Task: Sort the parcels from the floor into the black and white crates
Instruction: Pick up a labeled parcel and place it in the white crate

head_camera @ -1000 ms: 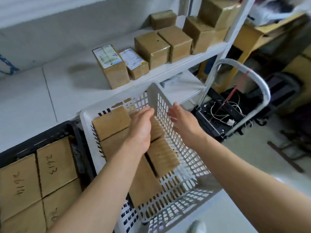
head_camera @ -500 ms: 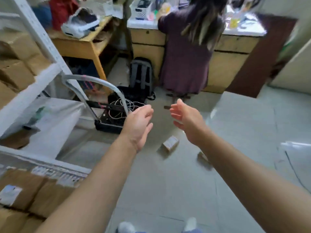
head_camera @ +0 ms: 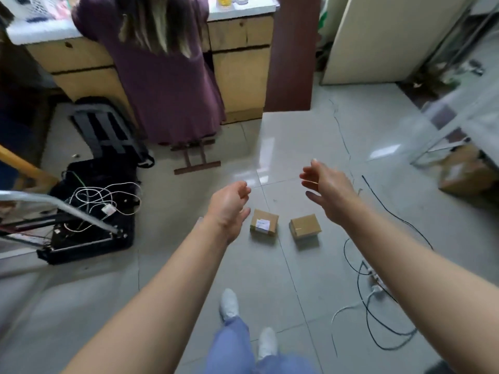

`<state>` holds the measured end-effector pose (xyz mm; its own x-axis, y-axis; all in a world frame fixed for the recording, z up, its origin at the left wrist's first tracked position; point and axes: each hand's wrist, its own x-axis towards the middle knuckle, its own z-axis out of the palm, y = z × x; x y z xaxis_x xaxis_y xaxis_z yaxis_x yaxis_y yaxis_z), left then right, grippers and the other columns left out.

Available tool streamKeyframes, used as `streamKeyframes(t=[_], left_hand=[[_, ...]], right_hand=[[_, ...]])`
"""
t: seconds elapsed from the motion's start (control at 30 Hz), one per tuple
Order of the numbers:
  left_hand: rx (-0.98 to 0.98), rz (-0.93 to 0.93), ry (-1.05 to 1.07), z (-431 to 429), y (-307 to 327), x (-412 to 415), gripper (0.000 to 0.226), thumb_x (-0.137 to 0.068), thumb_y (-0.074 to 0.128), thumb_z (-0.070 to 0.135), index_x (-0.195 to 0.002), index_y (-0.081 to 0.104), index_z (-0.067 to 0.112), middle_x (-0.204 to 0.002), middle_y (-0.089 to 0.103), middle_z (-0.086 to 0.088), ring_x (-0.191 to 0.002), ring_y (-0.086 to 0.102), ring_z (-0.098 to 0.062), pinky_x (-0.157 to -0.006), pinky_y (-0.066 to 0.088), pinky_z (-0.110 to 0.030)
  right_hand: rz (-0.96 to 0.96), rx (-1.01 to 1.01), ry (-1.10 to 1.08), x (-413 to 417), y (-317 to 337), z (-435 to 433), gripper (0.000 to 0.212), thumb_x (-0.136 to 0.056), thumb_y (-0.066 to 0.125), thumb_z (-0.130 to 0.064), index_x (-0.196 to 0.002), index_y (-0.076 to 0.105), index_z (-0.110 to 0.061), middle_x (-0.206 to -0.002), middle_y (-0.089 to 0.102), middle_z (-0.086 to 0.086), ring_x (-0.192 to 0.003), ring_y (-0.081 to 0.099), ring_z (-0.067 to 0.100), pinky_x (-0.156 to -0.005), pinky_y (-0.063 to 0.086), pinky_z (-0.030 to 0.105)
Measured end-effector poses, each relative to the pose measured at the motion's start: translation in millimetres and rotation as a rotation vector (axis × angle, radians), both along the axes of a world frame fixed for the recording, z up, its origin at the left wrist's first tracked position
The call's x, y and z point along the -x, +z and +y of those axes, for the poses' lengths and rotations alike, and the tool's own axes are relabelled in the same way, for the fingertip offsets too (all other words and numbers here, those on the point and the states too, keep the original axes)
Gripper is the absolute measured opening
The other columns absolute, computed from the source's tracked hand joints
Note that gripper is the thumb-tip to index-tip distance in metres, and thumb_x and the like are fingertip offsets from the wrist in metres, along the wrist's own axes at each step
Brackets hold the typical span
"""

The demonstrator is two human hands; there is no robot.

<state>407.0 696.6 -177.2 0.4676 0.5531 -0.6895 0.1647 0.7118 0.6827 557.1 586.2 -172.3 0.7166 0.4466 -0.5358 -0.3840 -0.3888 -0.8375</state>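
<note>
Swung away from the crates since a second ago, now facing the floor. Left hand (head_camera: 229, 209) loosely spread, empty, labelled parcel (head_camera: 264, 222) at its 3 o'clock. Plain parcel (head_camera: 305, 226) just beside that, right hand (head_camera: 328, 190) spread at its 1 o'clock. Both look light and stiff; grab by opposite sides.

The white label on the left parcel (head_camera: 264, 222) is too small to read. The brown box (head_camera: 465, 170) at the right is blurred and partly hidden behind a metal rack leg (head_camera: 442, 143). The person in purple (head_camera: 164, 68) is cut off by the top edge. The trolley handle (head_camera: 54, 205) runs off the left edge. Items on the counter (head_camera: 237, 6) are blurred.
</note>
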Motion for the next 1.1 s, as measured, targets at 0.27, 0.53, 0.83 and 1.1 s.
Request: streamKeyframes(t=[0.27, 0.53, 0.83, 1.1], left_hand=[[0.039, 0.063, -0.026, 64, -42, -60, 0.012, -0.095, 0.05, 0.018, -0.102, 0.058, 0.011, -0.115, 0.058, -0.008, -0.118, 0.052, -0.018, -0.096, 0.037, -0.034], [0.086, 0.248, 0.311, 174, -104, -13, 0.012, -0.095, 0.046, 0.017, -0.088, 0.055, 0.014, -0.11, 0.054, -0.009, -0.086, 0.052, -0.017, -0.083, 0.042, -0.031], [0.256, 0.331, 0.69, 232, -221, 44, 0.04, -0.099, 0.042, 0.028, -0.128, 0.049, 0.002, -0.139, 0.048, -0.016, -0.131, 0.043, -0.029, -0.106, 0.032, -0.041], [0.413, 0.399, 0.845, 242, -395, 60, 0.048, -0.099, 0.041, 0.034, -0.139, 0.042, 0.006, -0.136, 0.049, -0.012, -0.127, 0.045, -0.025, -0.104, 0.032, -0.038]], right_hand=[[0.073, 0.08, -0.044, -50, -46, 49, 0.028, -0.096, 0.047, -0.039, -0.094, 0.063, -0.016, -0.098, 0.066, 0.001, -0.1, 0.061, 0.018, -0.096, 0.045, 0.039], [0.136, 0.14, 0.258, -32, -101, 190, 0.026, -0.095, 0.047, -0.037, -0.087, 0.062, -0.017, -0.098, 0.064, 0.001, -0.096, 0.058, 0.018, -0.097, 0.045, 0.04], [0.141, 0.304, 0.711, 1, -220, 324, 0.035, -0.097, 0.044, -0.04, -0.102, 0.062, -0.01, -0.105, 0.063, 0.005, -0.101, 0.057, 0.02, -0.097, 0.042, 0.037], [0.113, 0.469, 0.874, 15, -389, 381, 0.048, -0.096, 0.044, -0.043, -0.114, 0.059, -0.001, -0.117, 0.062, 0.012, -0.102, 0.06, 0.034, -0.1, 0.043, 0.043]])
